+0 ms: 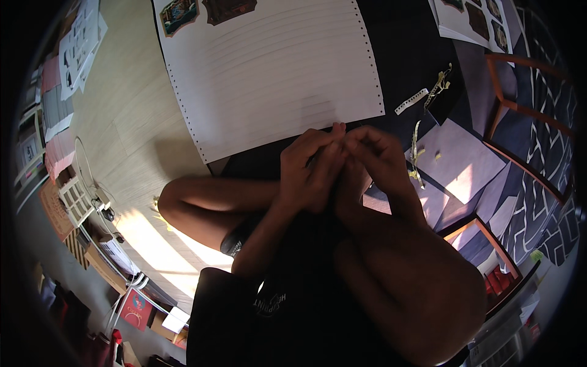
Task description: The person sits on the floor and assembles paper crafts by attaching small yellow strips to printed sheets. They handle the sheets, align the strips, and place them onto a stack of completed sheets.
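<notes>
My left hand (309,171) and my right hand (380,156) meet in front of my crossed legs, just below the lower edge of a big white lined sheet (281,73). Fingers on both hands are curled and pinched together at the tips. Shadow and the fingers themselves hide whatever may be between them. Rows of punched holes run down both sides of the sheet, and two dark ornate picture cut-outs (228,8) lie at its top. To the right of my right hand is a thin curled yellowish strip (417,153). Farther up are a white perforated strip (411,101) and a crumpled yellowish strip (437,88).
Purple-grey sheets (465,160) cover the floor at the right, beside wooden frames (498,98) and a dark cloth with white lines (535,177). Printed picture sheets (474,24) lie at the top right. Shelves with paper stacks (58,101), cables and a red box (135,309) stand left.
</notes>
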Demonstrator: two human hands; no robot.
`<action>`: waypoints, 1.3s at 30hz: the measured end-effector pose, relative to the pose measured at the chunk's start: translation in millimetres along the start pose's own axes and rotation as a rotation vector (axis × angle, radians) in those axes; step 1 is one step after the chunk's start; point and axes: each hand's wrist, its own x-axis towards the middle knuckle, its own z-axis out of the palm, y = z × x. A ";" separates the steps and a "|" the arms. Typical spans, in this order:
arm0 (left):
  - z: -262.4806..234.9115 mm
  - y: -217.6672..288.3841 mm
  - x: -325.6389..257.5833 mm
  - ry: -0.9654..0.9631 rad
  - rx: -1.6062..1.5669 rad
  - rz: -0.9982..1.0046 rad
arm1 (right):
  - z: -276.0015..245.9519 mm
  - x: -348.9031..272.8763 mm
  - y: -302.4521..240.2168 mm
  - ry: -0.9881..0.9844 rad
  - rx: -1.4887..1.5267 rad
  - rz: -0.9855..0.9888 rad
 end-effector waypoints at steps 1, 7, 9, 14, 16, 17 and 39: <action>-0.3 1.2 0.8 -0.001 0.017 0.010 | -0.6 0.0 0.4 -0.003 0.003 0.004; -0.5 0.8 2.8 -0.011 0.046 0.056 | -3.5 -0.3 1.0 -0.001 -0.001 0.015; -1.3 -0.3 3.2 -0.011 0.068 0.071 | -3.8 0.2 1.6 -0.004 -0.003 0.016; -2.5 2.8 3.2 -0.030 0.091 0.065 | -5.2 -0.7 4.2 -0.003 0.003 0.008; -2.5 4.1 3.2 -0.026 0.101 0.068 | -5.4 -1.3 4.3 -0.009 0.000 0.001; -2.7 3.9 3.5 -0.024 0.112 0.076 | -4.4 -1.5 3.8 -0.008 -0.003 -0.001; -2.3 -7.8 4.4 -0.010 0.190 0.177 | -2.5 -2.5 6.1 0.012 -0.002 -0.018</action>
